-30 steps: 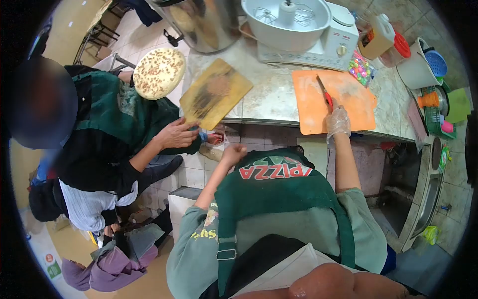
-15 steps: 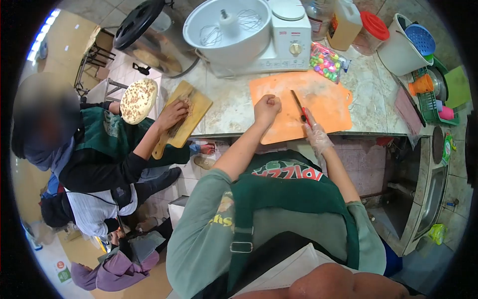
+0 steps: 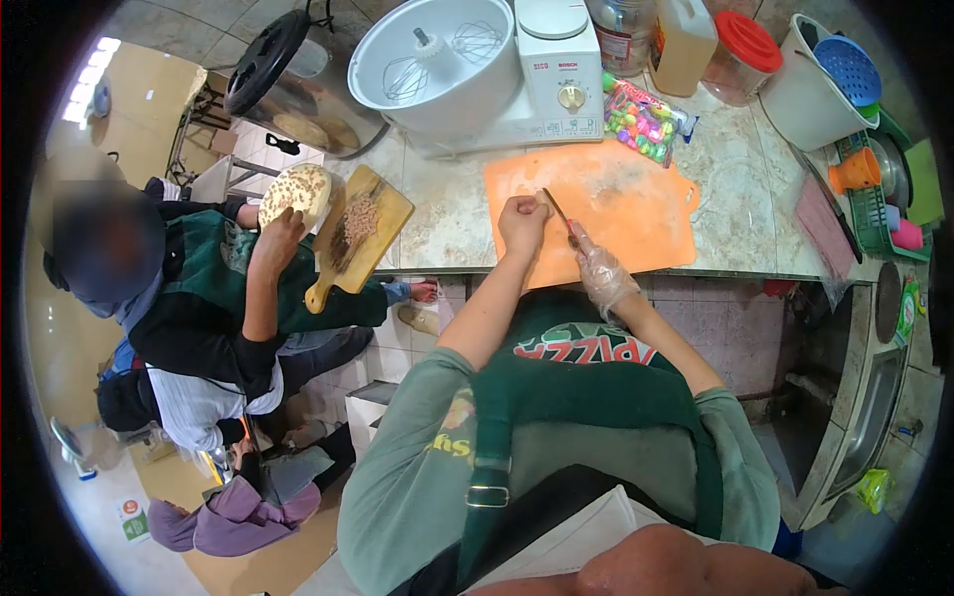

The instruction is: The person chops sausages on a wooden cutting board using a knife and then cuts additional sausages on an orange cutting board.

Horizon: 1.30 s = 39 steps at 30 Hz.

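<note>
My right hand [image 3: 606,276], in a clear plastic glove, is closed round the handle of a knife [image 3: 558,209]. The narrow blade slants up and left over the orange cutting board [image 3: 636,219]. My left hand [image 3: 522,226] is bare and curled at the board's left side, its fingers pinched at the blade's tip. Something small and pale shows at those fingertips, too small to name and mostly hidden by them.
Left, a co-worker's hand [image 3: 285,230] touches a topped round dough [image 3: 290,192], beside a wooden board [image 3: 393,214] with chopped bits [image 3: 360,219]. Behind my board stand a white mixer [image 3: 556,74] and a candy bag [image 3: 641,124]. Another knife [image 3: 833,204] lies right.
My knife has moved left, its tip now at my left fingers. The co-worker's hand has gone from the wooden board to the round dough, uncovering the chopped bits.
</note>
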Motion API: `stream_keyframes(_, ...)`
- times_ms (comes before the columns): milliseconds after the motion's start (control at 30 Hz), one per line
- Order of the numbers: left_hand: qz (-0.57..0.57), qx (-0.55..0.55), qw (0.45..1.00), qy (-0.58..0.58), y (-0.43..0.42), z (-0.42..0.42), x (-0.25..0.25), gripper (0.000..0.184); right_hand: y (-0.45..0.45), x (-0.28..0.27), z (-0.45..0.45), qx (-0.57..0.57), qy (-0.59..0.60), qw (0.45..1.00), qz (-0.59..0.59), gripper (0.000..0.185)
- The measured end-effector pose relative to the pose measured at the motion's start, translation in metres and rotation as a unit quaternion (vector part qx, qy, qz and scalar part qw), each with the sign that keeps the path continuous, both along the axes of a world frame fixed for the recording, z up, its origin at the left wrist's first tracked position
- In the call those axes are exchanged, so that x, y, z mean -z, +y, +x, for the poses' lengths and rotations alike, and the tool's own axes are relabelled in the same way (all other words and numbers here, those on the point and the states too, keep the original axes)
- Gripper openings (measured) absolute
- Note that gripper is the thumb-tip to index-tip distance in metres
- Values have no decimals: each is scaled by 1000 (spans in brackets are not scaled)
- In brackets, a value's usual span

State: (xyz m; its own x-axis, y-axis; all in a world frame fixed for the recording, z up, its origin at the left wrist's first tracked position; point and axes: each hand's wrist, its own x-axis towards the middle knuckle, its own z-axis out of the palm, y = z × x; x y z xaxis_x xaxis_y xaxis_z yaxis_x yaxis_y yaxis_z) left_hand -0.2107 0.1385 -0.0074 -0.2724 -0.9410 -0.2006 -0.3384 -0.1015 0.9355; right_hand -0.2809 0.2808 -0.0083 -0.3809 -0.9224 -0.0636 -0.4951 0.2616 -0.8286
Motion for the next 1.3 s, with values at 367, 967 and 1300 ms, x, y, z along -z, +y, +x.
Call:
stream_keyframes(367, 76, -4, 996, 39, -9, 3, 10, 19, 2, -23, 11, 0, 48, 990, 131, 54)
stream_keyframes(967, 100, 40, 990, 87, -14, 10, 17, 17, 17, -45, 27, 21, 74, 967, 243, 50)
stream_keyframes(1300, 82, 72, 994, 12, -20, 8, 16, 12, 13, -52, 29, 82, 98, 975, 181, 52)
